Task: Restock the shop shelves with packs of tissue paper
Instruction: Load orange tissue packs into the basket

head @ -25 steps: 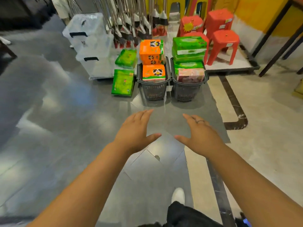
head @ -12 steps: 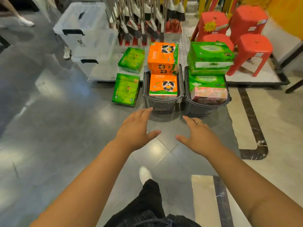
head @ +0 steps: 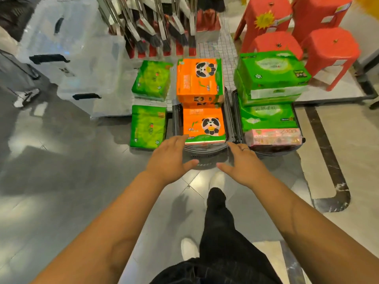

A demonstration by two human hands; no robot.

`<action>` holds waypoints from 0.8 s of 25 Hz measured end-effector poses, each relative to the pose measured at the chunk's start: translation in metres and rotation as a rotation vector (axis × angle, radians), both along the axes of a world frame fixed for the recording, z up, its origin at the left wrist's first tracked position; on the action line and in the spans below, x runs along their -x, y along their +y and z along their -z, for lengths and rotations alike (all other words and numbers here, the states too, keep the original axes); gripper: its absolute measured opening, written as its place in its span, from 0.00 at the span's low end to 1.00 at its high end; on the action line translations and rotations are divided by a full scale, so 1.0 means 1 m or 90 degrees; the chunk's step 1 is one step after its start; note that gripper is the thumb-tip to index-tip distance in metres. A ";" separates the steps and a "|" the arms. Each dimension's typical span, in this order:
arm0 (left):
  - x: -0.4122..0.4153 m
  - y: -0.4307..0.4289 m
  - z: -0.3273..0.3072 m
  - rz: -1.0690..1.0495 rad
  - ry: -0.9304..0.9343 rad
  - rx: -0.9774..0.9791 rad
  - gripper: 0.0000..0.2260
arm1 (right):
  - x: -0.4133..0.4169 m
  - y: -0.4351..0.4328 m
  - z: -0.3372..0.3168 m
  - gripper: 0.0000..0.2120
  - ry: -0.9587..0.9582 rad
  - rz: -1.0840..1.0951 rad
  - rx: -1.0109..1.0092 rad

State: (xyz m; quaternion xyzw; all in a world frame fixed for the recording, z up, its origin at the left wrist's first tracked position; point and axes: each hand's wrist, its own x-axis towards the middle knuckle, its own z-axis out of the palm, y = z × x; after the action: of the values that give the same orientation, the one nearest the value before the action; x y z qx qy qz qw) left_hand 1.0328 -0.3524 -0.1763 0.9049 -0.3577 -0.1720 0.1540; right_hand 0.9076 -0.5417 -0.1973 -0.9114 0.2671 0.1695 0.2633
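Observation:
Two dark shopping baskets stand side by side on the floor. The left basket [head: 207, 154] holds orange panda tissue packs, a near one [head: 204, 126] and a taller one [head: 199, 79] behind. The right basket [head: 235, 117] holds green tissue packs [head: 270, 72] stacked over a pink pack [head: 273, 137]. Two more green packs [head: 148, 127] lie on the floor left of the baskets. My left hand [head: 170, 160] is spread open just before the near orange pack's left corner. My right hand [head: 243, 165], wearing a ring, is open at the left basket's right front corner. Neither hand holds anything.
Clear plastic storage bins [head: 67, 64] stand at the left. Brooms and mops [head: 155, 31] hang behind the baskets. Red plastic stools [head: 328, 50] stand on a low platform at the right. My leg and white shoes [head: 216, 181] are on the glossy grey floor below my hands.
I have stepped closer to the baskets; they now fill more of the view. Both hands stayed spread open and now reach the front of the left basket.

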 end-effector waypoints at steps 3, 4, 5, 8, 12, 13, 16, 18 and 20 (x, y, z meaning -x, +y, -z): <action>-0.061 -0.038 0.036 -0.013 0.026 -0.002 0.35 | -0.057 -0.047 0.039 0.39 0.005 0.011 -0.031; -0.080 -0.053 0.049 -0.019 0.036 -0.002 0.35 | -0.077 -0.062 0.051 0.39 0.008 0.018 -0.044; -0.100 -0.070 0.061 -0.036 0.051 -0.007 0.34 | -0.098 -0.078 0.066 0.38 0.015 0.027 -0.061; -0.153 -0.115 0.104 -0.094 0.095 -0.007 0.31 | -0.152 -0.122 0.112 0.35 0.018 0.051 -0.077; -0.217 -0.150 0.183 -0.134 0.154 0.026 0.27 | -0.208 -0.167 0.186 0.37 0.044 0.076 -0.094; -0.234 -0.155 0.208 -0.157 0.165 0.011 0.28 | -0.221 -0.177 0.210 0.37 0.038 0.089 -0.095; -0.267 -0.159 0.285 -0.183 0.146 -0.029 0.33 | -0.253 -0.199 0.276 0.38 0.040 0.124 -0.098; -0.280 -0.158 0.328 -0.192 0.138 -0.056 0.36 | -0.265 -0.209 0.313 0.39 0.043 0.148 -0.088; -0.286 -0.159 0.373 -0.216 0.139 -0.077 0.39 | -0.270 -0.219 0.353 0.41 0.032 0.158 -0.055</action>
State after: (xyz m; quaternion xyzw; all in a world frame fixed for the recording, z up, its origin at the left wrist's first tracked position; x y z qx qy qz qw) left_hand 1.3191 -0.5114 -0.5497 0.9357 -0.1701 -0.2620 0.1640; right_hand 1.1776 -0.7609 -0.5505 -0.8546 0.3767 0.1698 0.3146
